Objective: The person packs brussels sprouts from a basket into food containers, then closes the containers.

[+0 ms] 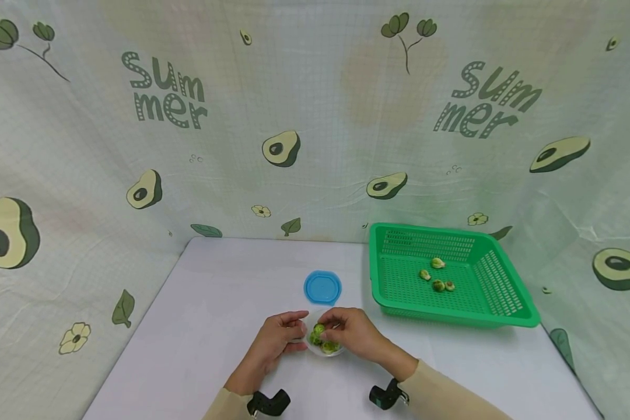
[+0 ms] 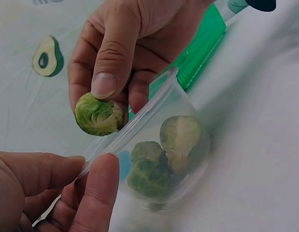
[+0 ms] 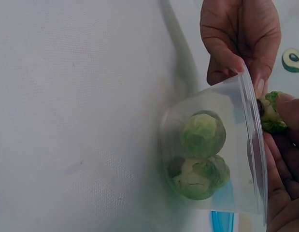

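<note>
A clear plastic tub (image 2: 192, 104) stands on the table with several Brussels sprouts (image 2: 149, 179) inside. My left hand (image 1: 280, 340) pinches the tub's rim between thumb and finger at its left side. Over the tub's mouth, my right hand (image 1: 356, 333) holds another Brussels sprout (image 2: 97, 116) between thumb and fingers, close to the rim. Through the wall in the right wrist view, the sprouts in the tub (image 3: 234, 96) look blurred.
A blue lid (image 1: 322, 287) lies just beyond the tub. At the back right is a green plastic basket (image 1: 451, 315) with several Brussels sprouts (image 1: 438, 286) on its floor. A printed cloth (image 1: 315, 116) hangs behind the white table (image 1: 231, 280).
</note>
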Action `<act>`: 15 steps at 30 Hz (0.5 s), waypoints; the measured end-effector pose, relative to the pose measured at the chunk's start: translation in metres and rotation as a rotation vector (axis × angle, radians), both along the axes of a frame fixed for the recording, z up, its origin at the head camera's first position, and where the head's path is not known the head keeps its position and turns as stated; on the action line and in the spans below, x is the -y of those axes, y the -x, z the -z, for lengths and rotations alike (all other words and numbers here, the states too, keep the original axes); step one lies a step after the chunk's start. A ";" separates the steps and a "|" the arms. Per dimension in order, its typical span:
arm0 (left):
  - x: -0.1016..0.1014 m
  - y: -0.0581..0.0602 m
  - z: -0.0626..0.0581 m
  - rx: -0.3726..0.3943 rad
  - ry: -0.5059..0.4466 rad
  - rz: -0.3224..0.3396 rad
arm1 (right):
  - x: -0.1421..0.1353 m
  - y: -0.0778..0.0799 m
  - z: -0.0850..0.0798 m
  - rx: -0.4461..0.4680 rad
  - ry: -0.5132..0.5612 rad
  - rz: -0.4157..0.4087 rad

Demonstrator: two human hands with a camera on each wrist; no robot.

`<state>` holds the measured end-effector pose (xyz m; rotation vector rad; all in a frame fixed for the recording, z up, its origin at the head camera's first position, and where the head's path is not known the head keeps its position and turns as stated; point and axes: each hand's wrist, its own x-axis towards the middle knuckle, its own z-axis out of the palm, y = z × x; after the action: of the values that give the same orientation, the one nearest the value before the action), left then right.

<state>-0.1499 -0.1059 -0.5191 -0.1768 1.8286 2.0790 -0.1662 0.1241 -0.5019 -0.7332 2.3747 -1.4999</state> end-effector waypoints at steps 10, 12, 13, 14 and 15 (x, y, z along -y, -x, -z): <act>-0.001 -0.001 -0.001 -0.010 -0.005 0.007 | 0.002 0.000 0.001 -0.035 -0.055 -0.012; -0.001 -0.001 -0.001 -0.012 -0.007 0.009 | 0.004 0.000 0.000 -0.047 -0.061 -0.016; -0.001 -0.001 -0.001 -0.013 -0.008 0.010 | 0.004 -0.001 0.000 -0.047 -0.062 -0.016; -0.001 -0.001 -0.001 -0.014 -0.008 0.011 | 0.004 -0.001 0.000 -0.048 -0.067 -0.015; -0.001 -0.001 -0.001 -0.014 -0.009 0.011 | 0.005 -0.002 -0.001 -0.049 -0.078 -0.015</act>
<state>-0.1492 -0.1050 -0.5179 -0.1497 1.8245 2.0855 -0.1644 0.1193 -0.5007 -0.7769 2.4426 -1.3901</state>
